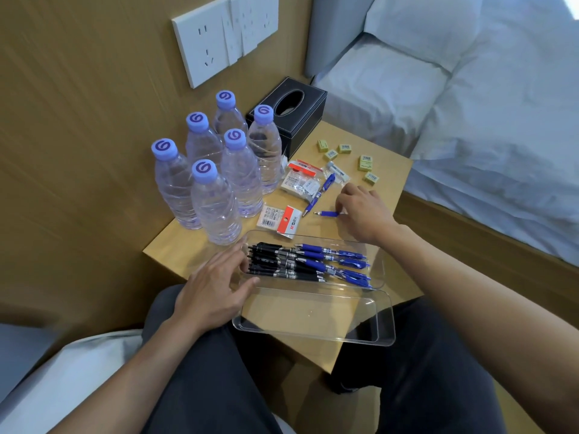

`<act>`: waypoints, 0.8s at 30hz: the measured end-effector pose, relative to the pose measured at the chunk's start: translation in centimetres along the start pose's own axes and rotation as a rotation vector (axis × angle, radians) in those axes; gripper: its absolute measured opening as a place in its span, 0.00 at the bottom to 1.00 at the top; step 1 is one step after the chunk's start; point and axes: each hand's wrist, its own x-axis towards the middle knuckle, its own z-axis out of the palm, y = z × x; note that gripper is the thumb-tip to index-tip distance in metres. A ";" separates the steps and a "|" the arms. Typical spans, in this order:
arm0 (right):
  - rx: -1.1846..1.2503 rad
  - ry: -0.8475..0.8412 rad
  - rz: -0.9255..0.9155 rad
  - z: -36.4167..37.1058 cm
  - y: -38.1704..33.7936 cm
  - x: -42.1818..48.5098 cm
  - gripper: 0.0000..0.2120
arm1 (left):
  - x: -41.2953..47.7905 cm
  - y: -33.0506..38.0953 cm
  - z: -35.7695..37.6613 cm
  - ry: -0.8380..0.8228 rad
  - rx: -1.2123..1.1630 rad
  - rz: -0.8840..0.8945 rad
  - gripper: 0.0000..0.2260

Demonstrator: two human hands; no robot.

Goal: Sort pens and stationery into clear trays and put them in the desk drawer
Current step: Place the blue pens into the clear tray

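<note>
Two clear trays lie on the wooden bedside table [388, 170]. The far tray [377, 261] holds several black pens [275, 261] and blue pens [338, 261]. The near tray [383, 324] holds nothing. My left hand [216, 289] rests with relaxed fingers against the far tray's left end. My right hand [363, 211] pinches a blue pen [327, 213] lying on the table. Another blue pen [319, 194] lies just beyond it. Packets of refills [283, 219] and erasers [299, 180], a white eraser [338, 172] and several small yellow erasers [344, 148] are scattered on the table.
Several water bottles [219, 183] stand at the table's left, close to the far tray. A black tissue box [291, 111] sits at the back against the wall. A bed [470, 120] borders the table on the right. My knees are under the table's front edge.
</note>
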 end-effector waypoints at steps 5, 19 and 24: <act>0.086 0.083 0.006 -3.1 -1.3 -2.9 0.10 | -0.1 0.1 0.0 0.007 0.009 0.007 0.11; 0.054 -0.173 -0.066 -2.5 -5.6 -6.8 0.10 | -0.2 0.1 0.2 0.025 -0.012 -0.005 0.11; 0.048 -0.230 -0.066 -1.5 -5.5 -6.6 0.09 | -0.2 0.0 0.2 0.013 -0.014 -0.010 0.11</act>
